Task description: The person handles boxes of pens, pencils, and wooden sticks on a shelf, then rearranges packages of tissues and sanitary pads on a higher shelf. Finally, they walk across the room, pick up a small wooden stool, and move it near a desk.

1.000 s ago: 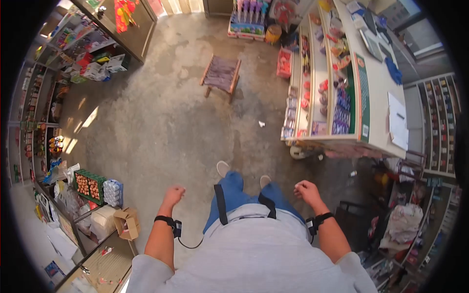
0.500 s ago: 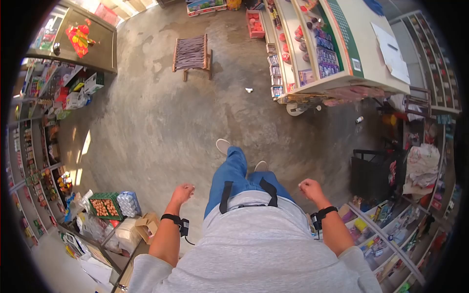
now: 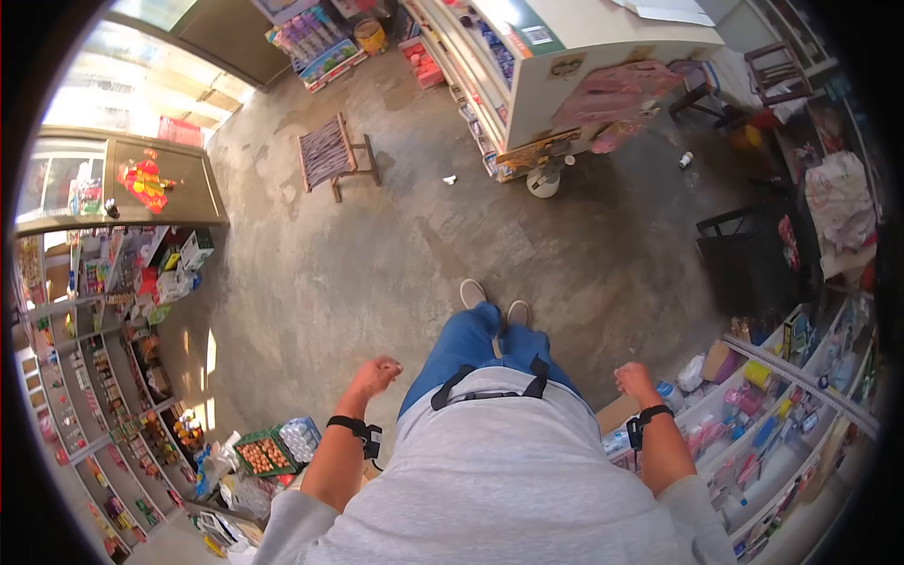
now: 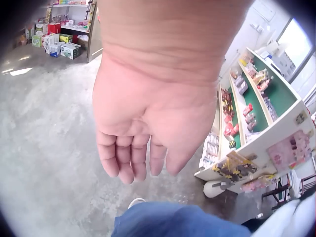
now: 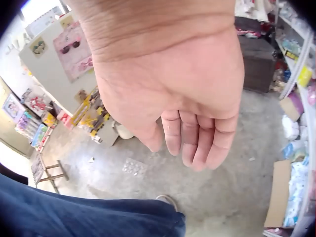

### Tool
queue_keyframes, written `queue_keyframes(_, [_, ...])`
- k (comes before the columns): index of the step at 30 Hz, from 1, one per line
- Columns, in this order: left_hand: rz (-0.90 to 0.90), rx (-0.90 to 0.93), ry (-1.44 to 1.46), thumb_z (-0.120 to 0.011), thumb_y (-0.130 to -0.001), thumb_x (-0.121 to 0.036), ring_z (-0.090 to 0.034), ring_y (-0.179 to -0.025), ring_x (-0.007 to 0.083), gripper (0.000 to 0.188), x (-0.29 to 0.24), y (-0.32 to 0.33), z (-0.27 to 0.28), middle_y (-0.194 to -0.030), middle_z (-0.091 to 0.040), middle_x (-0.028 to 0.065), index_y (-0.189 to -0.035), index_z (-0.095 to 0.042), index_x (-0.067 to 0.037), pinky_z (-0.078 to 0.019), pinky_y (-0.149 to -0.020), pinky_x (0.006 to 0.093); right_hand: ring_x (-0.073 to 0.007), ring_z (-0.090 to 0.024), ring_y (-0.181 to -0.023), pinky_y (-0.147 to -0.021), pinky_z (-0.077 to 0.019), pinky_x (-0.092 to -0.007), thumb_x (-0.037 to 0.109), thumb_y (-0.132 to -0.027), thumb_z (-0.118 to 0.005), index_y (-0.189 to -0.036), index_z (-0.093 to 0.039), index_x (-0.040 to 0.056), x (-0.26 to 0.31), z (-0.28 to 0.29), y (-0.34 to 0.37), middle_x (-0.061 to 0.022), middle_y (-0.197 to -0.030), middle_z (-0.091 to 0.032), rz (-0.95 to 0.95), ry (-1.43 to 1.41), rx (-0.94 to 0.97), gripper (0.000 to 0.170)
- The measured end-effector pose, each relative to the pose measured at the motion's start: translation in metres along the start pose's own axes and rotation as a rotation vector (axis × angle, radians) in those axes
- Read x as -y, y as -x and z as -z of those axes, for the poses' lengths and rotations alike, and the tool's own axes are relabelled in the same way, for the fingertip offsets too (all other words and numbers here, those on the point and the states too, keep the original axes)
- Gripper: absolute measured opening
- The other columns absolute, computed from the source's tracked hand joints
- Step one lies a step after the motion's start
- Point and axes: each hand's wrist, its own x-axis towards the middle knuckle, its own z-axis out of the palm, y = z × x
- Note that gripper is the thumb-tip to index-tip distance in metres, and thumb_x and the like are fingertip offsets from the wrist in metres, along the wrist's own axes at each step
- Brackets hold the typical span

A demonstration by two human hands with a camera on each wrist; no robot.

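Note:
My left hand (image 3: 379, 375) hangs in the air left of my jeans, holding nothing. In the left wrist view its palm faces the camera and the fingers (image 4: 124, 158) are loosely bent, with bare floor behind them. On the other side, my right hand (image 3: 634, 379) is also free of any object, close to a low shelf of packaged goods (image 3: 744, 405). The right wrist view shows its fingers (image 5: 202, 140) relaxed and slightly curled. Both hands are apart from everything around them.
A wooden folding stool (image 3: 327, 155) stands on the concrete floor (image 3: 377, 245). Ahead is a white counter (image 3: 603, 75) with shelves along its side. A crate of eggs (image 3: 266, 455) sits at lower left, and a black chair (image 3: 749, 259) at right. Stocked shelves line the left wall.
The person has stepped and turned right, so the stool and counter have shifted left in the head view. More of the right-hand shelf shows. Both hands stay at the sides, holding nothing.

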Motion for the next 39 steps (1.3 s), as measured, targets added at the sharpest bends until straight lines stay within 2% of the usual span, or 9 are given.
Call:
queue_keyframes(2, [0.022, 0.073, -0.040, -0.073, -0.093, -0.034, -0.074, -0.088, 0.0202, 0.036, 0.003, -0.012, 0.000, -0.101, -0.077, 0.0120, -0.113, -0.074, -0.004, -0.0575, -0.079, 0.0344, -0.0173, -0.061, -0.054, -0.049, -0.0482, -0.0326, 0.015, -0.092, -0.069, -0.091, -0.069, 0.0015, -0.026, 0.015, 0.007, -0.0059, -0.068, -0.065, -0.035, 0.084, -0.073, 0.013])
queue_keyframes(5, [0.023, 0.107, -0.142, -0.074, -0.093, -0.034, -0.076, -0.087, 0.0218, 0.036, -0.002, -0.041, 0.020, -0.100, -0.078, 0.0118, -0.112, -0.074, -0.003, -0.0582, -0.080, 0.0356, -0.0177, -0.063, -0.056, -0.049, -0.0491, -0.0327, 0.017, -0.092, -0.069, -0.091, -0.069, 0.0009, -0.040, 0.013, 0.026, -0.0060, -0.070, -0.066, -0.036, -0.221, -0.243, 0.016])
queue_keyframes(10, [-0.131, -0.087, 0.023, -0.070, -0.095, -0.028, -0.075, -0.086, 0.0218, 0.032, -0.033, -0.102, 0.075, -0.099, -0.077, 0.0105, -0.113, -0.074, -0.002, -0.0579, -0.078, 0.0358, -0.0168, -0.065, -0.061, -0.052, -0.0498, -0.0318, 0.016, -0.094, -0.069, -0.089, -0.070, 0.0007, 0.026, -0.031, 0.058, -0.0062, -0.073, -0.067, 0.082, -0.163, -0.146, 0.016])
queue_keyframes(15, [-0.223, -0.146, 0.191, -0.066, -0.097, -0.025, -0.073, -0.090, 0.0213, 0.031, -0.093, -0.077, 0.103, -0.102, -0.076, 0.0094, -0.118, -0.071, -0.003, -0.0572, -0.079, 0.0346, -0.0196, -0.068, -0.065, -0.060, -0.0533, -0.0349, 0.019, -0.092, -0.070, -0.091, -0.073, 0.0001, 0.059, -0.075, 0.057, -0.0094, -0.077, -0.071, 0.249, -0.003, -0.078, 0.019])
queue_keyframes(17, [-0.237, -0.134, 0.188, -0.066, -0.098, -0.024, -0.073, -0.089, 0.0214, 0.030, -0.087, -0.073, 0.101, -0.102, -0.076, 0.0095, -0.119, -0.071, -0.004, -0.0569, -0.079, 0.0338, -0.0218, -0.069, -0.067, -0.064, -0.0546, -0.0365, 0.021, -0.091, -0.071, -0.091, -0.074, -0.0004, 0.049, -0.086, 0.046, -0.0110, -0.079, -0.073, 0.434, 0.220, -0.160, 0.022])
queue_keyframes(20, [-0.154, -0.067, 0.222, -0.066, -0.099, -0.025, -0.071, -0.088, 0.0189, 0.029, -0.042, -0.087, 0.086, -0.101, -0.075, 0.0065, -0.118, -0.070, -0.004, -0.0570, -0.077, 0.0326, -0.0247, -0.071, -0.070, -0.067, -0.0553, -0.0376, 0.023, -0.089, -0.071, -0.090, -0.074, -0.0007, 0.061, -0.077, 0.054, -0.0123, -0.079, -0.074, 0.355, 0.146, -0.117, 0.024])
queue_keyframes(27, [0.091, -0.031, 0.155, -0.073, -0.093, -0.026, -0.073, -0.085, 0.0188, 0.030, 0.045, -0.060, 0.045, -0.098, -0.076, 0.0080, -0.114, -0.074, -0.005, -0.0584, -0.071, 0.0339, -0.0196, -0.067, -0.063, -0.062, -0.0532, -0.0357, 0.022, -0.090, -0.072, -0.084, -0.072, 0.0008, 0.056, -0.036, 0.032, -0.0080, -0.072, -0.070, 0.217, 0.014, -0.061, 0.022])
queue_keyframes(32, [0.066, -0.106, 0.282, -0.074, -0.091, -0.026, -0.073, -0.085, 0.0183, 0.026, 0.061, -0.026, 0.039, -0.095, -0.076, 0.0075, -0.107, -0.076, -0.006, -0.0585, -0.071, 0.0334, -0.0162, -0.064, -0.062, -0.058, -0.0512, -0.0317, 0.021, -0.091, -0.071, -0.083, -0.071, 0.0016, 0.106, -0.031, 0.025, -0.0046, -0.070, -0.067, 0.150, 0.158, 0.016, 0.021])
queue_keyframes(39, [0.109, -0.144, 0.300, -0.074, -0.093, -0.024, -0.071, -0.085, 0.0166, 0.025, 0.054, -0.026, 0.034, -0.097, -0.074, 0.0052, -0.111, -0.074, -0.006, -0.0566, -0.072, 0.0311, -0.0158, -0.066, -0.064, -0.060, -0.0522, -0.0327, 0.023, -0.091, -0.073, -0.086, -0.072, 0.0014, 0.166, -0.049, 0.031, -0.0056, -0.073, -0.070, 0.388, 0.178, -0.013, 0.022])
